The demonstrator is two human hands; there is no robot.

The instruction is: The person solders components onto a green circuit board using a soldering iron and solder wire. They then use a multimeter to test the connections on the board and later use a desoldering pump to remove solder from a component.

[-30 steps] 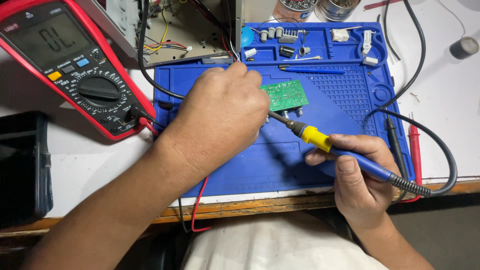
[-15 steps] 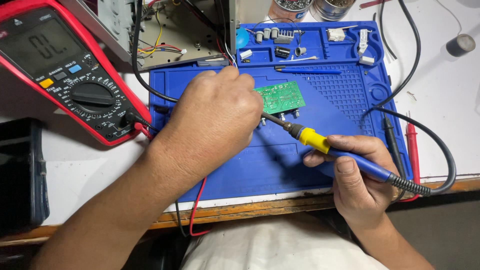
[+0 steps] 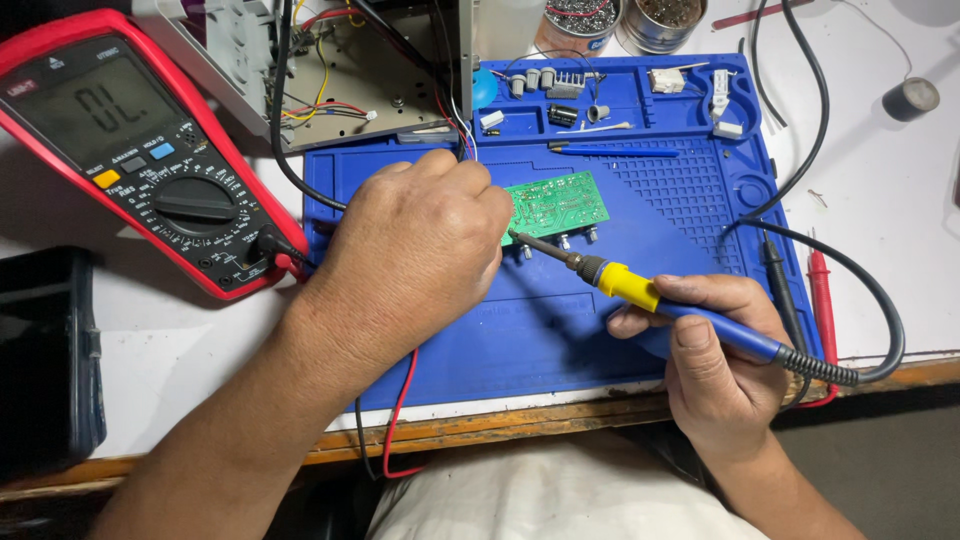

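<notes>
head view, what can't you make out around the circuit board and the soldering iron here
- Head view: the left edge of the green circuit board is hidden under the left hand.
- Head view: the soldering iron tip meets the board's lower left edge, right at the left hand; which joint it touches is too small to tell.
- Head view: the iron's handle is partly covered by the right hand.
- Head view: the multimeter is cut off by the top edge.
</notes>
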